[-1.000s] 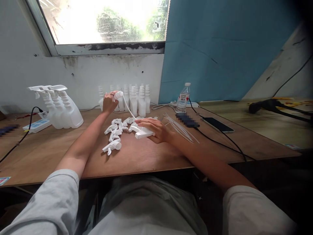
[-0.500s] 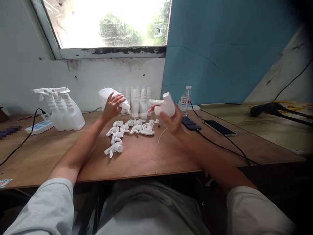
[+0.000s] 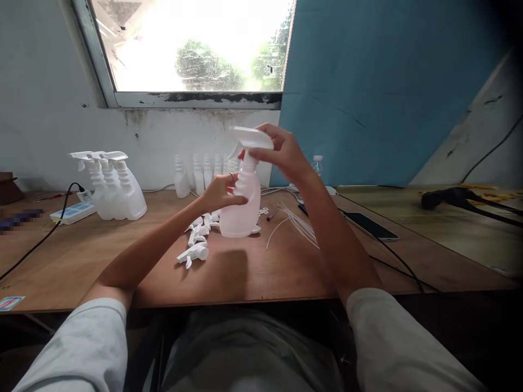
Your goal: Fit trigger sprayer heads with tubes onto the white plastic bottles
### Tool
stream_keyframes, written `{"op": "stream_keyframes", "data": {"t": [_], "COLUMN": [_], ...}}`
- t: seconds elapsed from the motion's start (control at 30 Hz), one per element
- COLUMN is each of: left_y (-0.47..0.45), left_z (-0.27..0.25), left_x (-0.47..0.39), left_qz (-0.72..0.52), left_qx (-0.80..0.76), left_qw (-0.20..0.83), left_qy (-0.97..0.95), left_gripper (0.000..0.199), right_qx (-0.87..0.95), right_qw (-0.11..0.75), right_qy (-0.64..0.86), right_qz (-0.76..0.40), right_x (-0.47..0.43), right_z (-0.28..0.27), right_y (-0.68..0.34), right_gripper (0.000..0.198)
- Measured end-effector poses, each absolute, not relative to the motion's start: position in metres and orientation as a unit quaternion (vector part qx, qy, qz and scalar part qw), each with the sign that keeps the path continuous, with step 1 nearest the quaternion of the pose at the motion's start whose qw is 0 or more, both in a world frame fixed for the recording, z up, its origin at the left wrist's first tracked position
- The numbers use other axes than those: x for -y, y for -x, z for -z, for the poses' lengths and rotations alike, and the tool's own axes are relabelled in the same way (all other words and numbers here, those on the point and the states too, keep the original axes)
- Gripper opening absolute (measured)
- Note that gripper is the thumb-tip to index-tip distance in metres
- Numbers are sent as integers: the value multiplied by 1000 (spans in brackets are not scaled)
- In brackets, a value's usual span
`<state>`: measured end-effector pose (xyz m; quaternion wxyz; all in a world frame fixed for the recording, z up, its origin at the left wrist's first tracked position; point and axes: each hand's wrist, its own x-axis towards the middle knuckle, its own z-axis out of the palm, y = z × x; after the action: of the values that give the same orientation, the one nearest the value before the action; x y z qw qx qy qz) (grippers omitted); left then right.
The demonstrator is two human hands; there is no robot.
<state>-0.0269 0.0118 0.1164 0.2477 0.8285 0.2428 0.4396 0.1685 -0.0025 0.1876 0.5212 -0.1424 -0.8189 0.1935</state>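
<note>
A translucent white spray bottle [image 3: 241,218] stands upright in front of me, with my left hand [image 3: 223,193] wrapped round its ribbed neck side. On its mouth sits a white trigger sprayer head [image 3: 255,139], gripped from above and behind by my right hand [image 3: 284,149]. Whether the head is fully seated, my fingers hide. Several loose trigger heads [image 3: 194,253] lie on the table left of the bottle and partly behind it. Thin dip tubes [image 3: 296,220] are spread out to the right, close to my right forearm.
Bottles with sprayer heads [image 3: 110,190] stand at the left beside a power strip [image 3: 71,212]. Headless bottles [image 3: 181,179] line the wall. A phone [image 3: 371,225], dark cables [image 3: 398,253] and a clear water bottle [image 3: 317,163] are on the right.
The bottle has gone from tilted at the left to upright in the middle. My right hand has brought the sprayer head left and up onto its mouth.
</note>
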Motion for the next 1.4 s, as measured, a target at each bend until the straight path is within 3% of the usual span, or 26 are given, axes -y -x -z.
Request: {"op": "stream_keyframes", "data": {"t": [0.1, 0.2, 0.47, 0.67, 0.77, 0.9, 1.13, 1.3, 1.4], "left_y": [26, 29, 67, 96, 85, 60, 49, 51, 47], "left_z": [-117, -115, -153, -210, -213, -205, -197, -193, -193], "left_x": [-10, -15, -20, -8, 3, 14, 12, 5, 5], "left_qz": [-368, -295, -158, -399, -435, -392, -384, -417, -417], "left_qx": [-246, -252, -254, -337, -311, -293, -293, -293, -284], "left_qw": [355, 392, 313, 102, 58, 46, 48, 65, 79], "left_qy": [-823, -834, -901, -847, -843, -871, -874, -858, -860], "left_gripper": [40, 37, 50, 43, 35, 26, 13, 11, 11], "right_qx": [848, 860, 857, 830, 769, 692, 678, 649, 654], "right_qw": [444, 394, 376, 426, 496, 563, 543, 604, 591], "right_qy": [151, 167, 172, 153, 116, 87, 109, 136, 146], "right_qz": [-248, -279, -306, -326, -386, -443, -484, -442, -450], "right_x": [2, -1, -5, -11, -14, -14, -12, -9, -5], "right_z": [-183, -180, -175, -154, -127, -97, -91, -89, -90], "right_y": [-167, -170, -170, -161, -146, -131, -136, -130, -127], "right_gripper": [28, 27, 29, 31, 37, 45, 48, 47, 47]}}
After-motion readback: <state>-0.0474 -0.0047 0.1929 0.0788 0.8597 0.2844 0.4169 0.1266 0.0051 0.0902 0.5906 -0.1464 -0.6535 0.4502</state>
